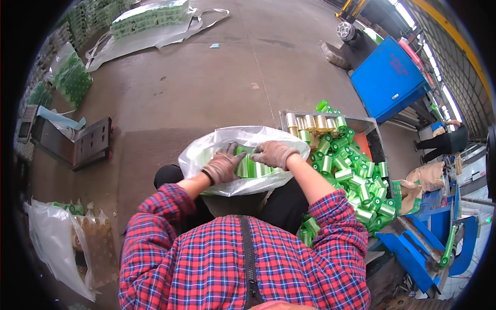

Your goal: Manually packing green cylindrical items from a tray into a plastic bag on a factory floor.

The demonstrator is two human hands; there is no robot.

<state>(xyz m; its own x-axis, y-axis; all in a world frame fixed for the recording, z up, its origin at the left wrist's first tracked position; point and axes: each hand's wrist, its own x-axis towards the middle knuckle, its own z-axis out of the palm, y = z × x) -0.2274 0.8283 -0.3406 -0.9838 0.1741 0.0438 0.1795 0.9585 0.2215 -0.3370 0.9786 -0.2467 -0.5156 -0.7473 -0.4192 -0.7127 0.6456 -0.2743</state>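
Red-and-blue plaid sleeves [310, 206] fill the near edge of the frame as a seated person works over a clear plastic bag [227, 142] resting on the lap. Both hands wear grey knit gloves. Left hand [223, 166] lies curled over the near end of a row of shiny green rolls [253, 168] packed side by side inside the bag, fingers bent down onto them; right hand [274, 153] presses on the far right part of the same row, fingers half closed against the rolls and the bag's edge. Whether either hand truly pinches a roll or only steadies the row cannot be told.

Judging from the loose film and the smooth rolls, the row could slump or a roll could slide out of the open mouth if the bag sags off the knees; the thin plastic might also tear under the weight.

To the right, a heap of green and gold rolls [356, 175] spills from a grey metal bin [373, 124], just beside the right elbow. Farther right stand a blue cabinet [387, 77] and a blue machine frame [413, 248]. On the left sit a dark metal block [88, 142] and, nearer, a filled plastic bag [62, 243]. More bagged rolls [150, 18] lie on the far concrete floor [206, 82]. Another person [447, 139] stands at the far right.
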